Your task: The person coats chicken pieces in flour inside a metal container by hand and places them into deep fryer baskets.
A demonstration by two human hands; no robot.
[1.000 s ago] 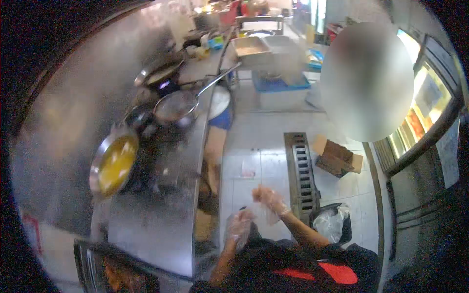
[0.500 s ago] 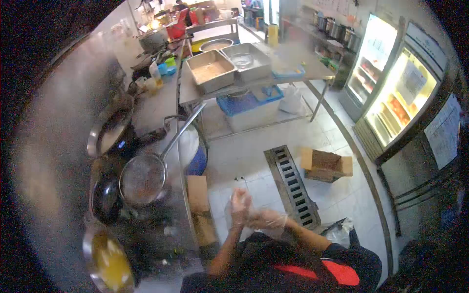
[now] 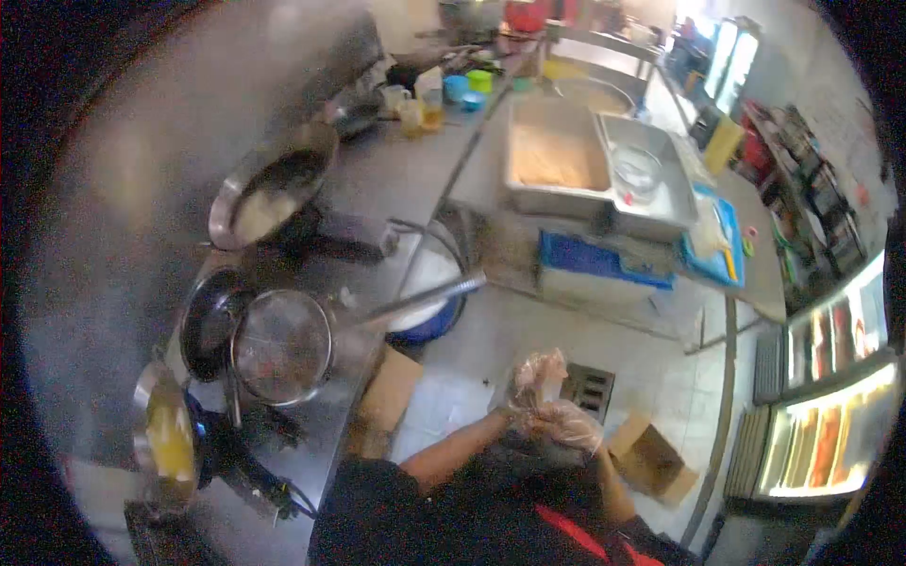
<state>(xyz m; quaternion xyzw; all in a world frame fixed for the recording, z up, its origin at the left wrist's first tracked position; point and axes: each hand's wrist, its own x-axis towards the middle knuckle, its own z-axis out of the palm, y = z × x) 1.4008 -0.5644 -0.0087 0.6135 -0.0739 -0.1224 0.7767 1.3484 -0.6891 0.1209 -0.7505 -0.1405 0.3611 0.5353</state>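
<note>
Both of my hands wear thin, clear plastic gloves and meet in front of my body, above the floor. My left hand point(image 3: 536, 379) points upward with its fingers stretched out, slightly blurred. Against its lower palm and wrist lies my right hand point(image 3: 574, 426), with its fingers closed on the plastic of the left glove. To the left, a round wire-mesh strainer point(image 3: 281, 347) rests over the stove counter, its long handle reaching toward the right. Beside it stand a dark wok point(image 3: 209, 325) and a pan of yellow oil point(image 3: 172, 439).
Another wok point(image 3: 269, 209) holds something pale. Two metal trays, one with tan crumbs point(image 3: 557, 156) and one with a clear bowl point(image 3: 637, 172), stand on the steel table ahead. Below are a blue-lidded bin point(image 3: 604, 259) and an open cardboard box point(image 3: 651, 459). Lit fridges point(image 3: 830, 424) stand at right.
My view has turned to the right and tilted, so the trays and counter look nearer. My hands stay together; the right hand is now at the base of the left.
</note>
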